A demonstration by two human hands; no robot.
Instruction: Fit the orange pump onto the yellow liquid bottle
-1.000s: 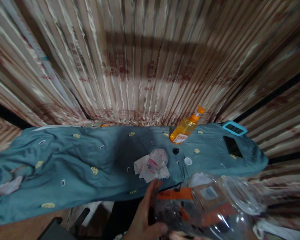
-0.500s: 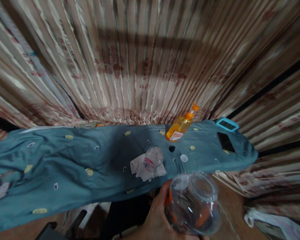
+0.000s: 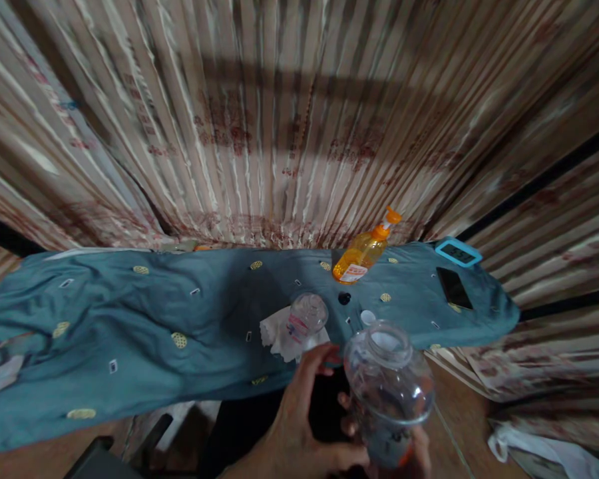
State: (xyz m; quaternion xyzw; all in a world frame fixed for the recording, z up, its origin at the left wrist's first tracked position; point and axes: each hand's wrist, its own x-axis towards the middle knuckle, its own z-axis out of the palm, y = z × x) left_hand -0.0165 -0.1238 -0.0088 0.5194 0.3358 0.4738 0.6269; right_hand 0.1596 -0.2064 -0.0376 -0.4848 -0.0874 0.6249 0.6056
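A clear, round plastic jar (image 3: 389,372) with an open neck is tilted up in front of me, below the table's front edge. My right hand (image 3: 416,452) grips it low down, with fingertips showing at its left side and orange visible through the plastic. Just left of the jar, my left hand (image 3: 294,422) is open, thumb and fingers spread apart; whether its thumb touches the jar I cannot tell. On the table, a second clear jar (image 3: 309,313) with a pink-marked label rests on a white tissue (image 3: 275,332). Nearby lie a white cap (image 3: 367,317) and a small black piece (image 3: 345,298).
A teal patterned cloth (image 3: 130,332) covers the long narrow table. An orange pump bottle (image 3: 359,256) stands at the back. A phone (image 3: 454,288) and a blue-framed digital clock (image 3: 458,252) are at the right end. Striped curtains (image 3: 279,133) hang behind the table.
My left hand has come off the jar and moved slightly left, its fingers opening. The jar is now more upright, with my right hand holding its lower part.
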